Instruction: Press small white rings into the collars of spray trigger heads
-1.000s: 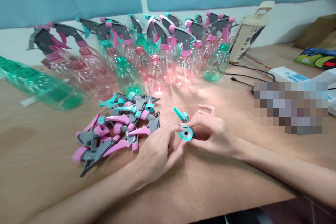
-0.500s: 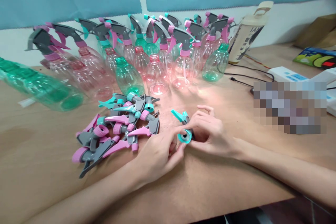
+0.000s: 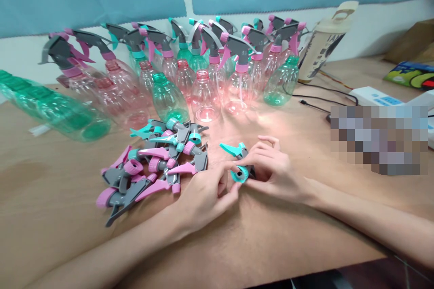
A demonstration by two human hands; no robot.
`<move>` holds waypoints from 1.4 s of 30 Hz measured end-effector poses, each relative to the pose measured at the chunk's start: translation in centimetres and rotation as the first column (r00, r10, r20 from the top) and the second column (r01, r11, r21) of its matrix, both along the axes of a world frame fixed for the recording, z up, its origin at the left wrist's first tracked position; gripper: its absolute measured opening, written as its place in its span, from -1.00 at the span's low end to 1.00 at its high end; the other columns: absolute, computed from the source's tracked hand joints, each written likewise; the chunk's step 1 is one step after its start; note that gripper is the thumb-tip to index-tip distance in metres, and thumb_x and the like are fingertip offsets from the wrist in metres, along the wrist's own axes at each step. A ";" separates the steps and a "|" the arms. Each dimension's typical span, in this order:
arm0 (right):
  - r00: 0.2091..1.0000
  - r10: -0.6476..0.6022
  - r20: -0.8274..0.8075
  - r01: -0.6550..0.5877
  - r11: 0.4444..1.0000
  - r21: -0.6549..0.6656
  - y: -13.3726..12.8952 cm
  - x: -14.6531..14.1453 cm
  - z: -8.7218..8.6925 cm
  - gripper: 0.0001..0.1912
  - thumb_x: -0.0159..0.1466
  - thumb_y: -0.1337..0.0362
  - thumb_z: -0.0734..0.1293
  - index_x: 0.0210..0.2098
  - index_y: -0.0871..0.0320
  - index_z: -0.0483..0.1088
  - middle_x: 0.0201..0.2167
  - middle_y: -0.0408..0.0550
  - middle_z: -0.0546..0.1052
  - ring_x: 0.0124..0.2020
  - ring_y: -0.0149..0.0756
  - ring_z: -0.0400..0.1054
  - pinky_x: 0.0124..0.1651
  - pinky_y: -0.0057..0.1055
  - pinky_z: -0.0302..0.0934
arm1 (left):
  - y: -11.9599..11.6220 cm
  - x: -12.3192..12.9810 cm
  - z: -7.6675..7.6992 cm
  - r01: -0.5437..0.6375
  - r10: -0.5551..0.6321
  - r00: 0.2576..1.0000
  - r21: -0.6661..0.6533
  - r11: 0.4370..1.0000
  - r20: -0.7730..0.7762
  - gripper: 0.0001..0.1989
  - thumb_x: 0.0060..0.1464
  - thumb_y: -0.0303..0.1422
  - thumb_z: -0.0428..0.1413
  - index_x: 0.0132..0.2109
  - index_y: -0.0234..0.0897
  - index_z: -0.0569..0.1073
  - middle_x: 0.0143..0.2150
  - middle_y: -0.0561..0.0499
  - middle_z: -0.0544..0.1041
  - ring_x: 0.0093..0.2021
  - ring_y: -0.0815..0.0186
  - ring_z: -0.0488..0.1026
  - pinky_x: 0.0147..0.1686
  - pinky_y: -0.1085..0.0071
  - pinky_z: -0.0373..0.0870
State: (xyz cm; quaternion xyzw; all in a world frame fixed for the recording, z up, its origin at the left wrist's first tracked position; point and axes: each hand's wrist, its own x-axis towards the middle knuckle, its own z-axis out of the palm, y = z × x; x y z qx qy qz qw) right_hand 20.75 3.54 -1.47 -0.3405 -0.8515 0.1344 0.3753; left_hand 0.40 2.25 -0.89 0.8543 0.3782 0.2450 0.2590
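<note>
Between my two hands, just above the brown table [image 3: 271, 235], is a grey and turquoise spray trigger head [image 3: 241, 148]. Its turquoise screw collar [image 3: 239, 175] faces me, showing a dark hole in the middle. My left hand [image 3: 206, 192] pinches the collar's edge between thumb and forefinger. My right hand [image 3: 274, 169] is closed on the grey body from the right, and its fingers hide much of it. Just left of my hands lies a pile of loose trigger heads [image 3: 161, 165], grey with pink or turquoise parts.
Clear pink bottles [image 3: 205, 99] and green bottles [image 3: 169, 99] stand behind, many with trigger heads fitted. Nested green bottles [image 3: 57, 110] lie at left. At right are a tall beige drink bottle [image 3: 322, 43], a black cable [image 3: 315, 103], a white power strip [image 3: 376, 97] and a blurred-out object [image 3: 379, 140].
The collar has tilted slightly between my fingers, and the turquoise trigger has turned a little. My hands keep nearly the same hold. The whole view has shifted slightly.
</note>
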 end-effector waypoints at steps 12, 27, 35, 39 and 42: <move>1.000 0.010 0.023 -0.011 1.000 0.016 0.0 0.0 -0.1 -0.83 0.17 0.24 0.38 -0.23 0.12 0.45 -0.44 -0.18 0.52 -0.34 -0.35 0.36 0.10 -0.14 -0.09 | 0.0 0.1 0.0 0.000 0.000 1.000 0.036 0.999 -0.017 -0.82 0.09 -0.44 0.03 -0.12 -0.28 0.27 -0.58 0.26 0.02 -0.64 0.49 0.10 -0.59 0.54 0.02; 0.999 0.000 0.049 -0.001 1.000 0.027 0.2 0.3 -0.4 -0.81 0.17 0.21 0.38 -0.22 0.10 0.47 -0.45 -0.19 0.50 -0.33 -0.36 0.34 0.11 -0.14 -0.08 | 0.0 0.2 -0.1 0.013 -0.007 0.998 0.092 0.996 -0.059 -0.74 0.12 -0.41 -0.01 -0.02 -0.30 0.28 -0.62 0.26 0.10 -0.65 0.45 0.14 -0.60 0.53 0.06; 0.998 -0.001 0.058 0.001 1.000 0.001 0.3 0.5 -0.5 -0.77 0.19 0.20 0.37 -0.16 0.09 0.44 -0.41 -0.17 0.52 -0.30 -0.33 0.39 0.12 -0.14 -0.06 | -0.1 0.1 0.0 0.034 -0.023 0.995 0.114 0.993 -0.097 -0.67 0.18 -0.42 -0.06 0.09 -0.34 0.28 -0.61 0.20 0.25 -0.62 0.44 0.25 -0.57 0.52 0.16; 0.999 0.010 0.052 -0.010 1.000 0.007 0.4 0.5 -0.6 -0.76 0.19 0.20 0.38 -0.15 0.08 0.43 -0.41 -0.16 0.53 -0.30 -0.33 0.38 0.11 -0.14 -0.06 | -0.1 0.1 0.2 0.030 -0.022 0.994 0.073 0.997 -0.105 -0.66 0.17 -0.43 -0.05 0.10 -0.35 0.27 -0.62 0.21 0.23 -0.64 0.44 0.23 -0.59 0.52 0.12; 0.999 0.014 0.052 -0.014 1.000 0.005 0.4 0.6 -0.6 -0.76 0.19 0.20 0.38 -0.15 0.08 0.43 -0.41 -0.16 0.53 -0.31 -0.33 0.38 0.10 -0.15 -0.05 | -0.1 0.1 0.1 0.030 -0.022 0.994 0.074 0.997 -0.108 -0.64 0.17 -0.43 -0.05 0.12 -0.33 0.26 -0.62 0.22 0.23 -0.64 0.44 0.22 -0.59 0.52 0.12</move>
